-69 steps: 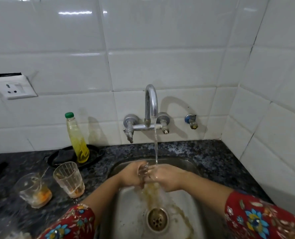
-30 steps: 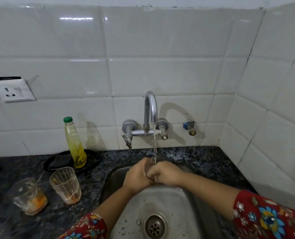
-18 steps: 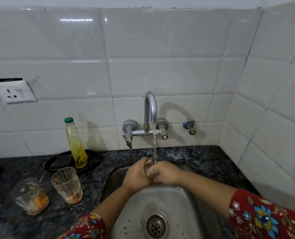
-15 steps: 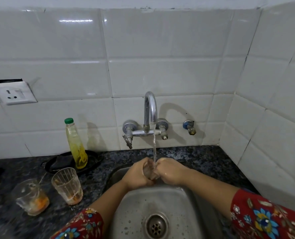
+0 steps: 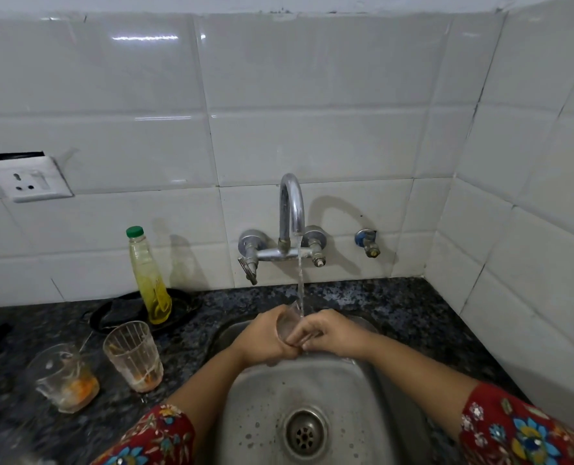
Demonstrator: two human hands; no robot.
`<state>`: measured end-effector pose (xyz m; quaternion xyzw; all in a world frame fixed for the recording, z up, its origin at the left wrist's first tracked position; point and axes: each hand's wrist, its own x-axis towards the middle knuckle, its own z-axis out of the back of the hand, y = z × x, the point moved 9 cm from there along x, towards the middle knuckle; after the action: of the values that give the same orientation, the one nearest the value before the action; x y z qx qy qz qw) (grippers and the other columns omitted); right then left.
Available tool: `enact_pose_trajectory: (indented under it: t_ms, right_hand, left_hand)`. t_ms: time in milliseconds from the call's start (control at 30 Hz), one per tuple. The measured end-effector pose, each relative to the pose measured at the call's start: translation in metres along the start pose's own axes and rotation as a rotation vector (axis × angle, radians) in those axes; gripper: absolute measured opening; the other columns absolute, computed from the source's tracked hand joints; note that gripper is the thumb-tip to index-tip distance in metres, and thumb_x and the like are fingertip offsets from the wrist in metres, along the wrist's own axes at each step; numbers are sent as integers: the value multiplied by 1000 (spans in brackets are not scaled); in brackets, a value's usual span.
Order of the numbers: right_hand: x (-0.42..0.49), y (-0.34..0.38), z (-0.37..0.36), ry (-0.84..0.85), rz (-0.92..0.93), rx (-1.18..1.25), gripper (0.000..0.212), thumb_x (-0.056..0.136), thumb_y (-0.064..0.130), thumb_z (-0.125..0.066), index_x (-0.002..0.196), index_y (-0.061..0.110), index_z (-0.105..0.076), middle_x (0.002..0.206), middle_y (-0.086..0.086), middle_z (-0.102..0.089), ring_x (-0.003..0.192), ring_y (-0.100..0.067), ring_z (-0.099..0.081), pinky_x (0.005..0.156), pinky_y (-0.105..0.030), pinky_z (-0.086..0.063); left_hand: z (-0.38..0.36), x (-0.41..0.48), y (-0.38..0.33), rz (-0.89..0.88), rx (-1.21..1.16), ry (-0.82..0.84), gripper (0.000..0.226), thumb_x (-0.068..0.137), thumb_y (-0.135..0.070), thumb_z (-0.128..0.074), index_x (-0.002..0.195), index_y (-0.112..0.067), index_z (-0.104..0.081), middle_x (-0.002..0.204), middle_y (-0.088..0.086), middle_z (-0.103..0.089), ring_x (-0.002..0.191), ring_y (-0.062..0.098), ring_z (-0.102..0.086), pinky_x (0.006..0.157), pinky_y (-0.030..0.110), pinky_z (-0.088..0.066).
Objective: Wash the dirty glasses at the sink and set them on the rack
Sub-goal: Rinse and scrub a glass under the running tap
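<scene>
A clear glass [image 5: 287, 325] is held under the running stream from the chrome tap [image 5: 291, 209], above the steel sink [image 5: 279, 397]. My left hand [image 5: 265, 340] wraps round the glass from the left. From the right, the fingers of my right hand [image 5: 329, 335] curl onto its rim and side. Most of the glass is hidden by both hands. Two dirty glasses stand on the counter to the left: a ribbed one [image 5: 133, 355] with orange residue, and a wider one [image 5: 65, 377] with orange pulp.
A bottle [image 5: 148, 276] of yellow liquid with a green cap stands on a black dish [image 5: 117, 312] behind the glasses. The dark granite counter [image 5: 396, 310] surrounds the sink. White tiled walls close the back and right. A socket [image 5: 27, 177] sits on the left wall.
The hands stayed under the stream and shifted slightly around the glass, whose side now shows a bit more between them. The brownish water seen draining in the earliest frame is gone.
</scene>
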<state>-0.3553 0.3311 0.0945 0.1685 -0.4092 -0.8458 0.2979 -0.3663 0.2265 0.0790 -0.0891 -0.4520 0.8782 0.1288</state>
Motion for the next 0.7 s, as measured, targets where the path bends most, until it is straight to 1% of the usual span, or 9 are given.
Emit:
enact_pose_trajectory:
  t_ms: [67, 167, 200, 300, 400, 500, 567, 667, 700]
  right_hand:
    - [-5, -15, -13, -42, -55, 201, 24, 80, -7, -67, 100, 6, -70, 96, -4, -70, 88, -7, -66, 88, -28, -54]
    - [-18, -33, -38, -114, -181, 508, 21, 81, -9, -66, 95, 7, -68, 93, -6, -70, 87, -13, -67, 82, -23, -54]
    - [-22, -37, -50, -127, -237, 632, 19, 82, -9, -65, 96, 4, -67, 91, -7, -71, 85, -12, -68, 79, -20, -54]
    - [-26, -47, -86, -142, -386, 946, 16, 84, -8, -61, 96, 1, -66, 88, -11, -73, 83, -16, -71, 76, -20, -54]
    - [-25, -48, -106, -175, -440, 1091, 15, 87, -7, -58, 95, 3, -67, 84, -10, -75, 82, -15, -72, 79, -21, -54]
    - [-23, -45, -92, -235, -359, 1050, 20, 97, 6, -48, 96, 6, -68, 88, -8, -75, 88, -14, -71, 91, -25, -50]
    - [-25, -40, -67, -302, -258, 870, 31, 102, 16, -39, 93, 7, -68, 89, -7, -74, 88, -11, -70, 91, -25, -50]
    - [-31, -26, -24, -476, -54, 414, 34, 103, 17, -37, 85, 9, -64, 81, 2, -69, 77, 0, -65, 76, -14, -47]
    - [-33, -21, -13, -533, 7, 248, 33, 103, 21, -37, 82, 12, -62, 78, 7, -65, 74, -1, -63, 72, -17, -47]
  left_hand:
    - [-5, -6, 4, 88, 179, 59, 59, 55, -26, -82, 110, -26, -58, 95, 0, -71, 77, 22, -72, 65, 46, -61]
    - [-7, -12, 7, 159, 755, 206, 72, 59, -43, -81, 122, -23, -55, 112, -1, -65, 98, 21, -65, 81, 37, -56]
    - [-8, -14, 10, 189, 878, 276, 72, 61, -46, -81, 123, -21, -56, 115, 0, -64, 102, 21, -63, 82, 36, -54]
    - [-8, -24, 14, 267, 1124, 472, 64, 65, -47, -80, 119, -16, -61, 114, 2, -64, 105, 23, -62, 73, 33, -47]
    - [-3, -27, 13, 292, 1225, 484, 56, 67, -45, -80, 112, -14, -65, 110, 3, -64, 103, 24, -64, 71, 32, -44]
    - [4, -24, 11, 269, 1143, 398, 60, 66, -47, -79, 115, -17, -61, 114, 1, -63, 103, 24, -62, 75, 34, -46]
    - [6, -18, 12, 274, 948, 325, 62, 65, -46, -79, 116, -18, -58, 115, 2, -61, 102, 22, -60, 77, 34, -48]
    - [-5, -11, 15, 278, 326, 248, 46, 57, -32, -83, 97, -15, -65, 99, 4, -66, 88, 20, -64, 73, 33, -53]
    - [-12, -10, 15, 263, 101, 264, 38, 55, -27, -83, 89, -17, -69, 92, 4, -69, 85, 21, -66, 76, 34, -53]
